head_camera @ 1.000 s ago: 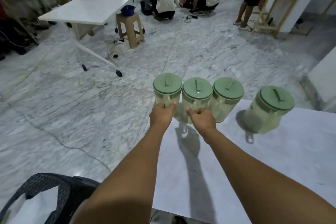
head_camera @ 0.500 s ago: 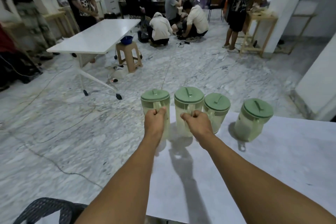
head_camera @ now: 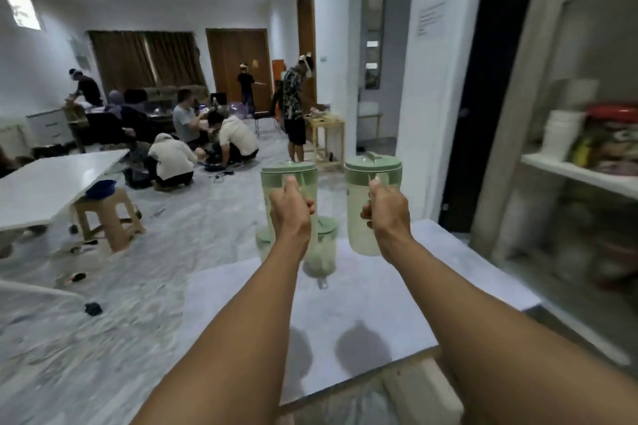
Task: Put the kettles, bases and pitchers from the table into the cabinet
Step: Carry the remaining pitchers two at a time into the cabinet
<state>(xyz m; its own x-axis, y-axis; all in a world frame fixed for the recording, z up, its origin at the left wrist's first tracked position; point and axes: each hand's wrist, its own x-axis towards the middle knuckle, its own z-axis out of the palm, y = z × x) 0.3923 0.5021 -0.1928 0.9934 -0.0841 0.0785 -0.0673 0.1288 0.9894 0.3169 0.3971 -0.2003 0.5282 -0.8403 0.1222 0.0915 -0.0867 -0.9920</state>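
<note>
head view: white table [head_camera: 448,272] on marble floor [head_camera: 86,338], each hand's fingers [head_camera: 374,195] around a raised green pitcher [head_camera: 362,217]

Both raised pitchers, left [head_camera: 289,183] and right [head_camera: 373,203], look like translucent pale-green plastic, smooth and faintly glossy, with opaque matt green lids. A third pitcher [head_camera: 321,248] on the counter [head_camera: 448,272] is the same plastic. The counter top is white, smooth and matt. The floor [head_camera: 103,321] is polished grey-veined marble with a soft sheen. The stool [head_camera: 110,217] looks like tan moulded plastic.
</note>
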